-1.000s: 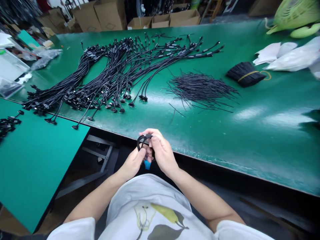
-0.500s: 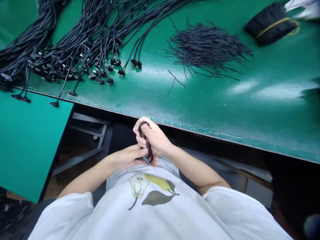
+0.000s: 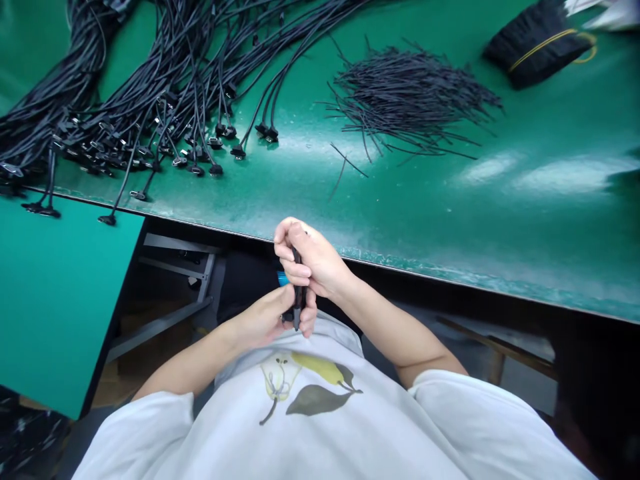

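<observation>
A black cable (image 3: 299, 297), folded into a narrow bundle, is held between my two hands in front of my shirt. My right hand (image 3: 315, 257) is closed round its upper part, thumb bent over the top. Lower down, my left hand (image 3: 267, 317) pinches the bottom of the bundle, where a dark connector end sticks out. Some of its fingers wrap behind the bundle, and much of the cable is hidden by both hands.
Ahead lies a green table (image 3: 400, 213) with its near edge just beyond my hands. Many black cables with connectors (image 3: 150, 127) cover its left side. A pile of thin black ties (image 3: 415, 93) and a black bundle with a yellow band (image 3: 535, 47) lie farther right.
The cable loop, seen open and wide before, now looks turned edge-on and squeezed narrow. My right hand has risen slightly and shifted right. Both hands keep their hold.
</observation>
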A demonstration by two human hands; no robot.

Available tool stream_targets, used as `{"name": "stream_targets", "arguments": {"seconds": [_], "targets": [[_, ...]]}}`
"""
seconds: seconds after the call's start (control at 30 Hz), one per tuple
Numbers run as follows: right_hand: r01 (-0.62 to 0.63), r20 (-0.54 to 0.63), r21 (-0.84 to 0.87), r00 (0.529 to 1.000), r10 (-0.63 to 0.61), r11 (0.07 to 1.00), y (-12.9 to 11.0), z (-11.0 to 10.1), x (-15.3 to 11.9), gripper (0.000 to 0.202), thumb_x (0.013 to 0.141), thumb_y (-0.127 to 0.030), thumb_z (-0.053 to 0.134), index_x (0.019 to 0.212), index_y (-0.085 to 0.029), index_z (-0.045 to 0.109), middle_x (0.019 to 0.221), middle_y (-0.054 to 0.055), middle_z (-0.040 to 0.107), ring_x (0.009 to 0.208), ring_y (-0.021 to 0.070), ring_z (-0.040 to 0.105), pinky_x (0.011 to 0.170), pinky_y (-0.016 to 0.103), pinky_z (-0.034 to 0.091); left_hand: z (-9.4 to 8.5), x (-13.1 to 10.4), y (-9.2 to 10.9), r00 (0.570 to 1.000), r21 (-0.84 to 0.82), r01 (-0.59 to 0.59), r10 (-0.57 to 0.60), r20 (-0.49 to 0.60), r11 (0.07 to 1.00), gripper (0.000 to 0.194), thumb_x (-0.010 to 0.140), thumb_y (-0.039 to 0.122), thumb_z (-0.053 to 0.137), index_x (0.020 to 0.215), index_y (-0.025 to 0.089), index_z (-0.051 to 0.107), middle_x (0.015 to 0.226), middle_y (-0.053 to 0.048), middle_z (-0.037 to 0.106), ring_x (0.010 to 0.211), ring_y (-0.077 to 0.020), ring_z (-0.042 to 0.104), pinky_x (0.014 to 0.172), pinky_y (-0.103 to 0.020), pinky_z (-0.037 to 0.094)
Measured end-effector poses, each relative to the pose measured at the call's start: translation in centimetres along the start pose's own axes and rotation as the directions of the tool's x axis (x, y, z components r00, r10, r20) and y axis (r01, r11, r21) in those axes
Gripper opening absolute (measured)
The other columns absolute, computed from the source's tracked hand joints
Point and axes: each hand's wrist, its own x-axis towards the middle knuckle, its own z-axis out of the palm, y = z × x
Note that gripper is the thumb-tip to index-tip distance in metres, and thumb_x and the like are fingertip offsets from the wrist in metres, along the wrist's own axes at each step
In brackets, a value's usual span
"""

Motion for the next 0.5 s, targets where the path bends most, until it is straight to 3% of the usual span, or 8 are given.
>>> {"name": "stream_targets", "arguments": {"seconds": [0.17, 0.27, 0.4, 0.5], "targets": [[0.068, -0.001, -0.051, 0.998, -0.068, 0.996, -0.5, -0.2, -0.1, 0.041, 0.083, -0.058, 0.060, 0.082, -0.020, 0.045, 0.059, -0.011, 0.043, 0.033, -0.0010, 0.032, 0.031, 0.011, 0.033, 1.1, -0.2, 0.7, 0.994, -0.156, 0.032, -0.048, -0.094, 0.987, 0.036, 0.074, 0.046, 0.076, 0.080, 0.013, 0.060, 0.063, 0.001, 0.048, 0.058, -0.0108, 0.047, 0.059, -0.027, 0.042], [0.171, -0.026, -0.105, 0.984, -0.175, 0.980, -0.6, -0.3, -0.2, 0.038, 0.083, -0.052, 0.064, 0.081, -0.019, 0.045, 0.059, -0.011, 0.045, 0.034, 0.0005, 0.039, 0.034, 0.014, 0.042, 1.1, 0.0, 1.2, 0.996, -0.159, 0.033, -0.046, -0.076, 0.987, 0.042, 0.069, 0.048, 0.079, 0.080, 0.013, 0.060, 0.061, 0.002, 0.046, 0.055, -0.0083, 0.044, 0.053, -0.023, 0.037], [0.225, -0.019, -0.154, 0.973, -0.230, 0.962, -0.5, -0.5, 0.1, 0.035, 0.085, -0.049, 0.063, 0.081, -0.020, 0.044, 0.059, -0.011, 0.045, 0.033, 0.0009, 0.039, 0.034, 0.015, 0.041, 0.7, 0.4, 1.4, 0.998, 0.009, 0.061, -0.062, 0.032, 0.998, 0.049, 0.066, 0.050, 0.081, 0.089, 0.013, 0.059, 0.066, 0.001, 0.052, 0.060, -0.0109, 0.053, 0.057, -0.024, 0.043], [0.198, -0.031, -0.195, 0.978, -0.208, 0.961, -0.8, -1.1, 0.2, 0.038, 0.088, -0.055, 0.055, 0.080, -0.021, 0.042, 0.060, -0.010, 0.043, 0.033, 0.0015, 0.039, 0.035, 0.016, 0.042, 0.5, 0.7, 1.2, 0.999, 0.120, 0.031, -0.030, -0.011, 0.992, 0.041, 0.075, 0.050, 0.073, 0.082, 0.015, 0.054, 0.061, 0.003, 0.050, 0.054, -0.0113, 0.054, 0.053, -0.025, 0.044]]}}
